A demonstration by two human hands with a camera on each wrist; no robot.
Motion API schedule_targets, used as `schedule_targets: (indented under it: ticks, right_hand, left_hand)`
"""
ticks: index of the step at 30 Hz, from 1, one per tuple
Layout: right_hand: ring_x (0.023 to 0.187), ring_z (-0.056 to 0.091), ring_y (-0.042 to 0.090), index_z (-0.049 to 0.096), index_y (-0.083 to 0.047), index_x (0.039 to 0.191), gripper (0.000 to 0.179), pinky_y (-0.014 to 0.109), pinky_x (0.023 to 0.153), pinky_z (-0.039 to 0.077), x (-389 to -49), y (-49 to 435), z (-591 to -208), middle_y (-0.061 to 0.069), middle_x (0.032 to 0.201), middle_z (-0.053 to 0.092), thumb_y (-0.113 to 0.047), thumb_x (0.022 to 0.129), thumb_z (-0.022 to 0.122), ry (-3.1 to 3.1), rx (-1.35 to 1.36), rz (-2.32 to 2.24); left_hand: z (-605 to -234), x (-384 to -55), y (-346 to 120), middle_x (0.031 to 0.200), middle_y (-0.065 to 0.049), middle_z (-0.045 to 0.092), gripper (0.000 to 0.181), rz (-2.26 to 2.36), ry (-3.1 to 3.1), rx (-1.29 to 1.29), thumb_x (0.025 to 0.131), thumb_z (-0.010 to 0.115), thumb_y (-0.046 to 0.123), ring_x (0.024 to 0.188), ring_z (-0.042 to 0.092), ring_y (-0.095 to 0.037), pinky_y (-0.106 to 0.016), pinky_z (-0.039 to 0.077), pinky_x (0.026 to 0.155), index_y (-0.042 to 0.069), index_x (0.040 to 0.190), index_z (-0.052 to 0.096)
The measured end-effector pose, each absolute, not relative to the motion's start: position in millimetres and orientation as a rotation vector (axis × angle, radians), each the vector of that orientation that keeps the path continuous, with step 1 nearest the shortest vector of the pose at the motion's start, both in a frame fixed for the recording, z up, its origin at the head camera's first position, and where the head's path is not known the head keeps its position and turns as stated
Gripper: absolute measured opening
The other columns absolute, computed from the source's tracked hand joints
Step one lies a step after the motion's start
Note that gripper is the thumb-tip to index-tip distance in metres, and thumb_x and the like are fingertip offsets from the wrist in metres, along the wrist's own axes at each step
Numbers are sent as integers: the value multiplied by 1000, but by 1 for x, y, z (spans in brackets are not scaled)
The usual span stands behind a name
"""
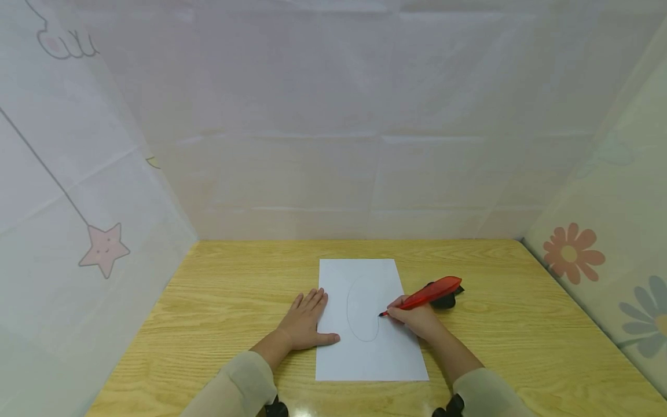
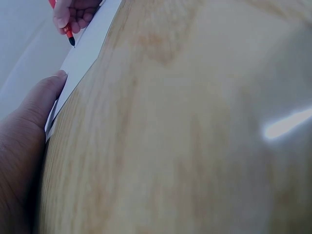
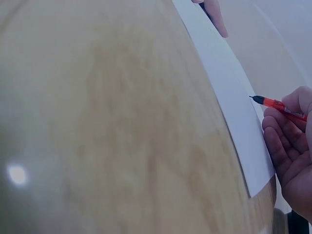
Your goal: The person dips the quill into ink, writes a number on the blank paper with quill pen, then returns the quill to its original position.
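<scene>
A sheet of white paper (image 1: pixel 375 365) lies on the table, bearing a thin, dark, oval-shaped line (image 1: pixel 347 310). My right hand (image 1: pixel 417 319) pinches a red feather pen (image 1: pixel 432 291) near its black tip, which meets the lower right end of that line. The right wrist view shows the pen (image 3: pixel 275 104) between thumb and forefinger, the other fingers curled beneath. Flat across the paper's left edge rests my left hand (image 1: pixel 304 325), fingers straight and thumb spread on the sheet. In the left wrist view, the left thumb (image 2: pixel 39 102) touches the paper's edge.
A small black object (image 1: pixel 444 302), partly hidden by the feather, sits on the wooden table (image 1: pixel 239 278) just beyond the right hand. Pale printed cloth (image 1: pixel 333 174) hangs behind and along both sides. Black devices (image 1: pixel 276 408) are worn at both wrists.
</scene>
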State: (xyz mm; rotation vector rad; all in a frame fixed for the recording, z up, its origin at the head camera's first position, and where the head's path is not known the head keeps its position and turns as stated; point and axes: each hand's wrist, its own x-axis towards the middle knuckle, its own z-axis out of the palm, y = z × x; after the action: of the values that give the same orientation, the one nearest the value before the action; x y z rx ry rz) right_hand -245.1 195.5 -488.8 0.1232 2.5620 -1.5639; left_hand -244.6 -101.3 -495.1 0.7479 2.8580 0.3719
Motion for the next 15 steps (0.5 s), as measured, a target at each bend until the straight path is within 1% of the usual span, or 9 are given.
schedule_targets:
  ticks: [15]
  right_hand:
    - [80, 56, 14, 73, -5, 95, 13, 24, 70, 46, -250, 191, -490, 1, 83, 70, -16, 88, 70, 2587, 152, -1562]
  left_hand:
    - [-495, -245, -102, 166, -10, 14, 106, 372, 2855, 749, 84, 53, 74, 154, 11, -26, -50, 9, 124, 6, 157, 18]
